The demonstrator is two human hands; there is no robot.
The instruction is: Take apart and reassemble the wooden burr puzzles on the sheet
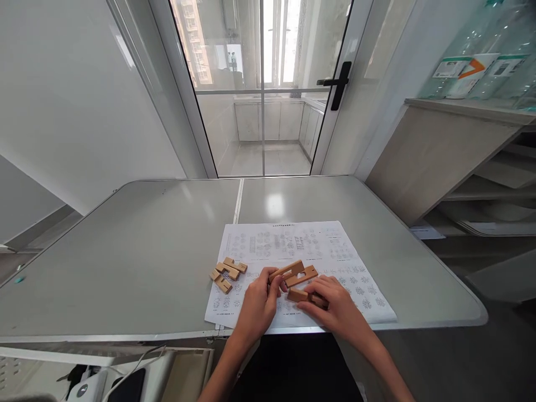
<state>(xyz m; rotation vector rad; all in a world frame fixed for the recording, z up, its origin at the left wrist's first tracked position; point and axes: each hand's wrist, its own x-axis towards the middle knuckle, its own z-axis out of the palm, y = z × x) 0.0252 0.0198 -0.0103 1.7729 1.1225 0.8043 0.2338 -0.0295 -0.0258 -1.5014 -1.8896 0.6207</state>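
Note:
My left hand (260, 301) pinches the near end of two notched wooden puzzle bars (295, 272) that lie side by side over a printed instruction sheet (360, 279). My right hand (335, 307) is closed on a third wooden piece (298, 295) just below them, its fingers covering the right end. Three more wooden pieces (226, 272) lie loose on the sheet's left edge, apart from both hands.
The sheet lies near the front edge of a grey folding table (146, 251). A glass door (268, 84) stands behind it. Wooden shelves (460, 156) rise at the right. Cables and a white device (87, 385) sit below the table's front left.

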